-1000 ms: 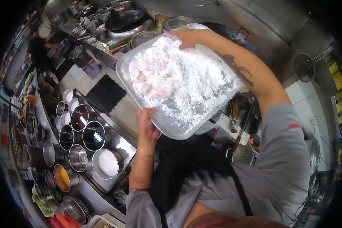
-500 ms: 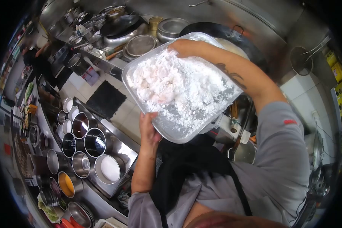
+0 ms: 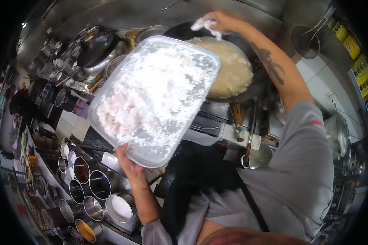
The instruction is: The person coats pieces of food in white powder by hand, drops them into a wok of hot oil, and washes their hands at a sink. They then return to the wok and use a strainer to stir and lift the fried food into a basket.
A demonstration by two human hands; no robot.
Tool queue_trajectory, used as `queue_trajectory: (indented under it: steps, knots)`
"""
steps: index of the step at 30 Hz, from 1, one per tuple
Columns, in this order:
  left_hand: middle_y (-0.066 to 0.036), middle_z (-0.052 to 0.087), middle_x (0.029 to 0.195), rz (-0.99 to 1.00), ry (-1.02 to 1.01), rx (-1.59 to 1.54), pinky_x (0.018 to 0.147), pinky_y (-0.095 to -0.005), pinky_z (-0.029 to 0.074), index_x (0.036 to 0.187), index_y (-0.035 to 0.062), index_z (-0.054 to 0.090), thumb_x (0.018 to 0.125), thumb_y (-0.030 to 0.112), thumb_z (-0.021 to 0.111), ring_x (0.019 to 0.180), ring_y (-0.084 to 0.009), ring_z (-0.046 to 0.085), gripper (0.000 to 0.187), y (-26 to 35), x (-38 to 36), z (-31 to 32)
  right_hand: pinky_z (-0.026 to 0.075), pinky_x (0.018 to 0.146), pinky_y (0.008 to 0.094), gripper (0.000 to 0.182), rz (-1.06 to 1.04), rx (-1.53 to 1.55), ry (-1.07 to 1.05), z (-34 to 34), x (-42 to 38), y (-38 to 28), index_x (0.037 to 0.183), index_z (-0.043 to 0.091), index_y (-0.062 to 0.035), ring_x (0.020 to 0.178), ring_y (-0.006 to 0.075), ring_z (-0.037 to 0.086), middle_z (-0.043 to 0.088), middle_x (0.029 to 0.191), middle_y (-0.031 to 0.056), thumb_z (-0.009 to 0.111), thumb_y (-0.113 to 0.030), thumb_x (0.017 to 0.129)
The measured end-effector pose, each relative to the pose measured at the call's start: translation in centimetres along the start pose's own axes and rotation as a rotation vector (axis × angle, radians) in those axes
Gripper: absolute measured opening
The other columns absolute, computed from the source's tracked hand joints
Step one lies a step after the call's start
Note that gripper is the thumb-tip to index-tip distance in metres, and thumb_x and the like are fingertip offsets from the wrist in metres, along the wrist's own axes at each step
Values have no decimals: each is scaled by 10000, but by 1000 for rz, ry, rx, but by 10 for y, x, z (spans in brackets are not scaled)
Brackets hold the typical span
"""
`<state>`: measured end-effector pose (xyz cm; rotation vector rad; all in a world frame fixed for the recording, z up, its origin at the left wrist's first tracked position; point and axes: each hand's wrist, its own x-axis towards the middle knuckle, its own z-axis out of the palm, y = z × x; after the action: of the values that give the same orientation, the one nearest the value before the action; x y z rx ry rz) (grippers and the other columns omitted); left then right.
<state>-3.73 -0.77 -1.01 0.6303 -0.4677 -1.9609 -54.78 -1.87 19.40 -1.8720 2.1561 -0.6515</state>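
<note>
My left hand point(image 3: 129, 163) grips the near edge of a metal tray point(image 3: 157, 157), holding it up at a tilt. White flour point(image 3: 163, 73) is spread over the tray, with pale pinkish flour-coated pieces, perhaps meat, point(image 3: 118, 112) heaped toward its left side. Above the far rim of a large dark wok, my right hand point(image 3: 224, 21) is closed on a flour-coated piece point(image 3: 206, 26) that hangs from the fingers. Bubbling yellowish oil point(image 3: 229, 67) fills the wok point(image 3: 259, 87), partly hidden by the tray's right corner.
Several metal pots of sauces and powders point(image 3: 102, 183) stand at the lower left. Pans and lids point(image 3: 98, 53) crowd the back counter. A wire strainer point(image 3: 306, 41) hangs at the right, and a bamboo brush point(image 3: 238, 118) lies by the stove. A person in dark clothing point(image 3: 24, 104) is at far left.
My right hand has left the tray with a floured piece and moved out over the wok. The tray has shifted left and turned, exposing the oil.
</note>
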Motion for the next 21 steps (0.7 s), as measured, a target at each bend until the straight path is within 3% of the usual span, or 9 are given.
queue_trajectory:
  steps: [2, 5, 8, 10, 11, 15, 19, 21]
  knots:
    - [-159, 564, 1172, 63, 13, 30, 895, -393, 481, 1286, -22, 426, 734, 189, 567, 1021, -316, 580, 608, -5, -1, 2, 454, 413, 283, 332, 15, -26, -57, 21, -6, 69, 1114, 607, -102, 519, 121, 555, 619, 796, 52, 615, -92, 783]
    - [-178, 558, 1180, 76, 39, 3, 919, -417, 476, 1298, -25, 410, 734, 165, 555, 1050, -330, 570, 612, -9, -1, -6, 537, 603, 376, 276, 325, -207, -126, 60, 7, 138, 1064, 659, -156, 700, 205, 655, 679, 875, 70, 613, -113, 795]
    - [-190, 555, 1181, 106, 88, -46, 930, -438, 475, 1298, -26, 408, 740, 140, 535, 1056, -339, 570, 597, -13, -4, 4, 523, 741, 396, 324, 82, -275, 44, 76, 46, 223, 1080, 658, -155, 841, 235, 650, 676, 975, 75, 617, -88, 765]
    - [-189, 557, 1179, 116, 146, -61, 928, -439, 476, 1298, -28, 408, 743, 134, 528, 1048, -339, 574, 590, -14, -9, 15, 497, 810, 390, 418, 97, -572, 312, 59, 97, 295, 1141, 632, -169, 922, 266, 635, 663, 1030, 149, 612, -57, 738]
    - [-182, 560, 1173, 99, 123, -69, 925, -428, 479, 1293, -26, 415, 749, 139, 526, 1049, -329, 575, 579, -14, -8, 7, 507, 752, 363, 357, 283, -51, 350, 41, 121, 289, 1104, 645, -118, 843, 264, 630, 660, 952, 137, 604, -41, 758]
    - [-170, 576, 1137, 126, 148, -37, 889, -395, 505, 1262, -24, 443, 763, 157, 539, 1015, -306, 594, 540, -16, -8, 8, 470, 867, 362, 409, -24, -376, 533, -33, 121, 170, 1173, 597, -65, 931, 292, 589, 623, 1013, 152, 624, -75, 764]
    - [-164, 584, 1098, 78, 132, -63, 836, -386, 531, 1232, -26, 461, 777, 129, 537, 973, -291, 611, 486, -11, -1, -9, 434, 919, 413, 413, -235, -116, 277, -33, 61, -83, 1179, 561, -20, 1035, 372, 560, 593, 1099, 229, 523, -75, 772]
    - [-166, 582, 1088, 71, 104, -67, 815, -387, 540, 1215, -29, 463, 775, 99, 531, 955, -283, 615, 463, -10, 10, -27, 469, 870, 407, 403, -810, -534, 292, -1, 46, -158, 1157, 567, -11, 977, 347, 593, 609, 1122, 204, 520, -39, 757]
